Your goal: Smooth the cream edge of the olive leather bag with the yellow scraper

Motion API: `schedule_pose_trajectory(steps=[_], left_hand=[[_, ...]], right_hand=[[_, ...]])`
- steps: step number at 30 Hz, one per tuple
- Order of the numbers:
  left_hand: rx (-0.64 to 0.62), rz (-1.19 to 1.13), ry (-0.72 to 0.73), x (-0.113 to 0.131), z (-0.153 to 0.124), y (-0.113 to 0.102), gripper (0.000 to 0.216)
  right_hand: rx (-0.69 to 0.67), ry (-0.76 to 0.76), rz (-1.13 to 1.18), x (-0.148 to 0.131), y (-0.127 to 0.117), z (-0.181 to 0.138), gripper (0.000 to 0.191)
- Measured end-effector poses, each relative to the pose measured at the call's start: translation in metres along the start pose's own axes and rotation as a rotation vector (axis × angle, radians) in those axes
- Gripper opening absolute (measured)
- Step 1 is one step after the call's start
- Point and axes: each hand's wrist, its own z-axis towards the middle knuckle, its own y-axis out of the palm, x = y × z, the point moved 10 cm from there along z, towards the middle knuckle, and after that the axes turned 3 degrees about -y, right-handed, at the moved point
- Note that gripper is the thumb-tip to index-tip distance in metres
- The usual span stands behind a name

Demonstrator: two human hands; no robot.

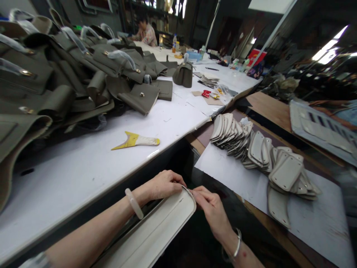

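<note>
A long off-white leather bag piece (164, 225) with a rounded end and a seam line stretches from the bottom edge towards the middle of the head view. My left hand (167, 184) is closed on the far edge of its rounded end, thumb and fingers pinching there. Against the same end, on the right, my right hand (208, 203) pinches the edge between thumb and finger. The fingertips of both hands are close together at the corner. Whatever small part may lie between them is too small to make out.
Dark olive leather bags (111, 63) are heaped on the white table (92, 178) at left. A yellow-and-white pointed tool (136, 140) lies nearer. Several stacked off-white leather flaps (287, 173) rest on a lower surface at right. Another person (146, 33) sits at the far end.
</note>
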Motion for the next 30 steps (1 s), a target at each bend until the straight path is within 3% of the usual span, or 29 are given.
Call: schedule_pose_trajectory(steps=[4,10,23,30], left_hand=[[0.007,-0.037,0.01,0.0,-0.001,0.001,0.033],[0.02,-0.069,0.03,0.002,-0.006,0.002,0.035],[0.055,-0.021,0.058,0.006,-0.012,0.0,0.036],[0.013,-0.106,0.017,-0.003,-0.006,0.002,0.032]], right_hand=[[-0.017,0.266,0.398,0.034,0.012,0.003,0.038],[-0.212,0.371,0.512,0.034,0.031,0.005,0.034],[-0.376,0.414,0.37,0.024,0.035,0.007,0.047],[-0.353,0.308,0.025,0.014,0.028,0.011,0.043]])
